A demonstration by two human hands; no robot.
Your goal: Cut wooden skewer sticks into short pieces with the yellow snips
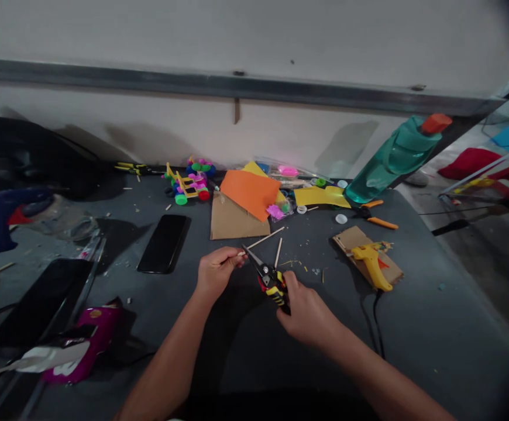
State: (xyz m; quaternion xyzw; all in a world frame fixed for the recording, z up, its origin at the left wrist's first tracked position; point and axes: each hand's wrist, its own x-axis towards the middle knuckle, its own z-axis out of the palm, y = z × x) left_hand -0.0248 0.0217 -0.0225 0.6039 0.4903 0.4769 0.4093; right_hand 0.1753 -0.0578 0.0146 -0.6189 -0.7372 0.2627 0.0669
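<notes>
Yellow and black, the shears (272,287) sit in the right hand (305,301), its fingers wrapped around the handles, blades pointing away and across toward the left fingertips. And look at the left hand (215,272): thumb and fingers pinch one end of a thin wooden stick (265,238), which runs out to their right, passing right by the blade tips (whether steel meets wood, I cannot tell from this angle). A second stick (278,252) lies just beyond the right fingers, beside the shears. Ahead of the left fingers, it's a brown cardboard piece (232,222) with an orange sheet (251,193) over it. Off to their left, a dark phone (164,242) lies flat. Well right of the right fingers, a yellow glue gun (372,263) rests on a cardboard scrap (348,237), and farther beyond rises a green bottle (395,161), orange-capped.
</notes>
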